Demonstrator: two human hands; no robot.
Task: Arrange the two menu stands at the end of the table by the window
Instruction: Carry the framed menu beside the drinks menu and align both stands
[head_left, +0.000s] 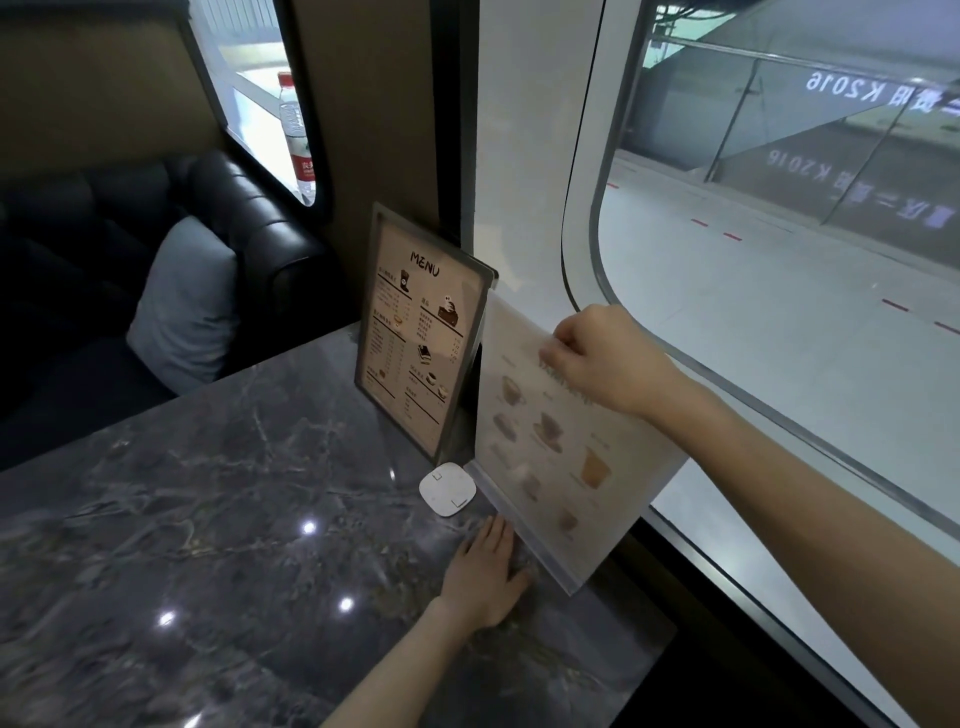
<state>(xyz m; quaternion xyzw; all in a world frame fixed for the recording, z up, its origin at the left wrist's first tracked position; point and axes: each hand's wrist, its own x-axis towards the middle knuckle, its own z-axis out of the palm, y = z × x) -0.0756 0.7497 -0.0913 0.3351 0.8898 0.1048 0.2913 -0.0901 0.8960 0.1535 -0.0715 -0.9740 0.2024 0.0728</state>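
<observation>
Right hand (597, 358) grip pinches tilted second menu stand (561, 441) top; left hand (488, 571), spread flat on table (234, 519), should steady its base beside upright menu stand (421, 332).

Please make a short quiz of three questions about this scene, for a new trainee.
1. True or false: the right hand grips the top edge of the blurred menu stand.
2. Where is the left hand? A) flat on the table B) on the MENU stand C) on the white pad
3. Fill in: the white pad lies in front of the ____ stand.

Key: 1 true; 2 A; 3 MENU
</observation>
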